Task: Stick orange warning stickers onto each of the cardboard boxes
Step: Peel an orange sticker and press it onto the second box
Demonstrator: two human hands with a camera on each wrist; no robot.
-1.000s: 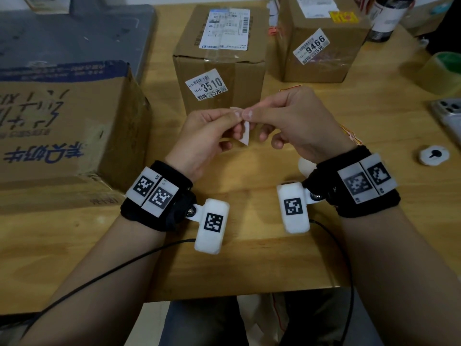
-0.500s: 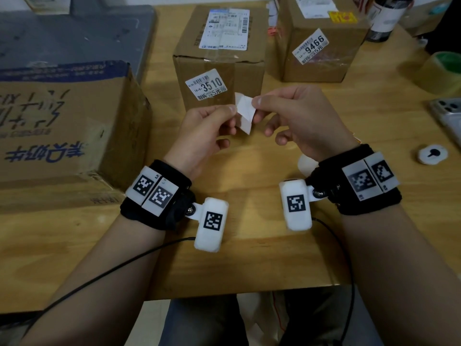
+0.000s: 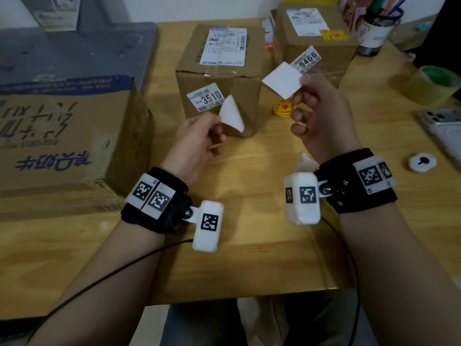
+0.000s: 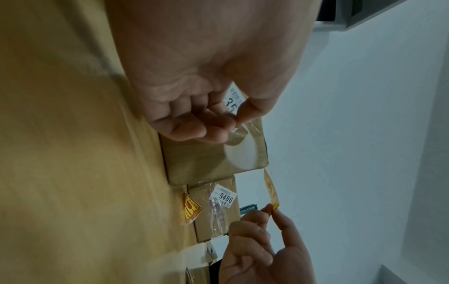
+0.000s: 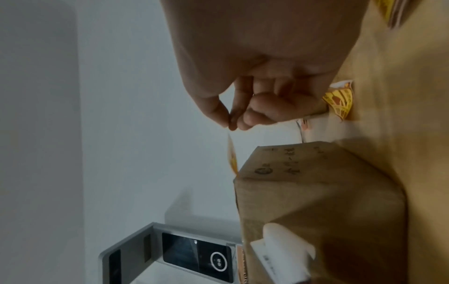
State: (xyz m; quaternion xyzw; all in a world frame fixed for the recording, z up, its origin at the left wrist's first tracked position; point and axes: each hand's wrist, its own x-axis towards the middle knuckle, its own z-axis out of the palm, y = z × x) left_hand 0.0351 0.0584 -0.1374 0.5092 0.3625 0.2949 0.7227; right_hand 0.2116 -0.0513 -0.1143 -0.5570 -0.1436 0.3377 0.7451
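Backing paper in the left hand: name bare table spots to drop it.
Bare wood lies between the 3510 box and both wrists, and along the near table edge. The right side is crowded: spare sticker, tape roll, phone, small white disc.

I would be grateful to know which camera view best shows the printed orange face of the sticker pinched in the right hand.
The left wrist view: the orange warning sticker shows its print, obliquely. The head view shows only its white back; the right wrist view shows a blurred edge below the right hand.
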